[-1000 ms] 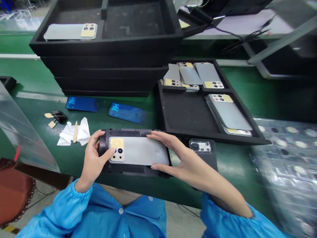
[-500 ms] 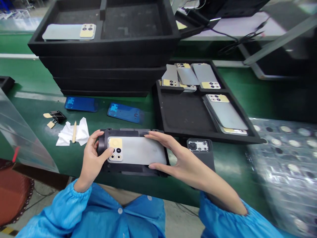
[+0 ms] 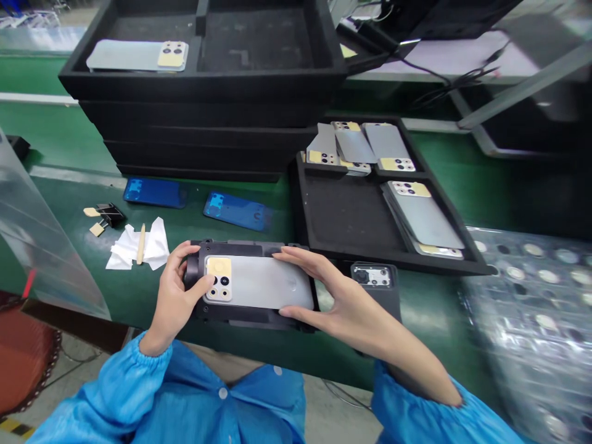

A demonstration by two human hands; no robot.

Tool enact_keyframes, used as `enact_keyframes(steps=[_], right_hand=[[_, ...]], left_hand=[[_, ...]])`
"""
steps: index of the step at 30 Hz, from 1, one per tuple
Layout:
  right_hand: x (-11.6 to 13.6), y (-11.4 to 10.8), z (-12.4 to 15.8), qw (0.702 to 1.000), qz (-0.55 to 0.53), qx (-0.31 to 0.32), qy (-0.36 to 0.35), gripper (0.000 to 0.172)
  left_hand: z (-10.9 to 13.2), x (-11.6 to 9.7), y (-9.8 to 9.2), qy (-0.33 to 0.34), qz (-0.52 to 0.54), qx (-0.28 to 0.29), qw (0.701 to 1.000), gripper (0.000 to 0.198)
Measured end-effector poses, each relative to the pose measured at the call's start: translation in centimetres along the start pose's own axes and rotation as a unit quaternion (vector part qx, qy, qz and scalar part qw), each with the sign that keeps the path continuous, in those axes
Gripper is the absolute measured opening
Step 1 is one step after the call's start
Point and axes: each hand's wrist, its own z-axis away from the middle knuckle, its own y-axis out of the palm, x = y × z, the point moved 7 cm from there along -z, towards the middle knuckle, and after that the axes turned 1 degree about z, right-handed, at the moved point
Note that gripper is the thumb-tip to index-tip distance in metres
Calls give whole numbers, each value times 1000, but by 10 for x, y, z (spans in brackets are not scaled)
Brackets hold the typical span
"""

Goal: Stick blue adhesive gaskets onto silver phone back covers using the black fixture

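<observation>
A silver-grey phone back cover [image 3: 263,282] with a pale yellow camera panel lies face up in a black fixture [image 3: 250,249] at the table's front. My left hand [image 3: 174,302] grips the camera end, its thumb on the panel beside the lenses and its fingers curled over the fixture's far left corner. My right hand [image 3: 345,302] spans the other end, fingers on the far long edge and thumb on the near one. Just right of the fixture lies another black fixture [image 3: 386,299] with a camera-shaped insert, partly hidden by my right forearm.
Behind stand stacked black trays [image 3: 203,86], a cover in the top one. A lower black tray [image 3: 324,243] holds several covers. Two blue film pieces [image 3: 155,192], a white tissue [image 3: 156,243] with a stick, and a binder clip [image 3: 111,214] lie left. Clear plastic trays [image 3: 531,320] sit right.
The view has shifted slightly. Both hands keep the same hold on the cover, and a small light reflection now shows near its right end.
</observation>
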Motion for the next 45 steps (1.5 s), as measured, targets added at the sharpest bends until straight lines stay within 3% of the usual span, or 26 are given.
enact_keyframes(steps=[12,20,27,36,41,45], right_hand=[[1,0,0,1000,19,-1,12,64],[1,3,-1,999,47,3,11,71],[-5,6,1,997,69,38,24,72],[0,22,1,988,128,71,-53,69],[-1,21,29,970,230,-50,-58,51],[2,15,43,944,298,-138,-38,46]], left_hand=[[-2,-1,1,-2,-45,30,999,39],[-3,-3,2,-2,-58,44,997,33],[-4,-5,2,-5,-58,43,997,31],[-5,-2,1,-11,-64,45,997,23],[-5,-2,1,-10,-66,46,997,22],[-5,-5,2,-14,-72,51,996,22]])
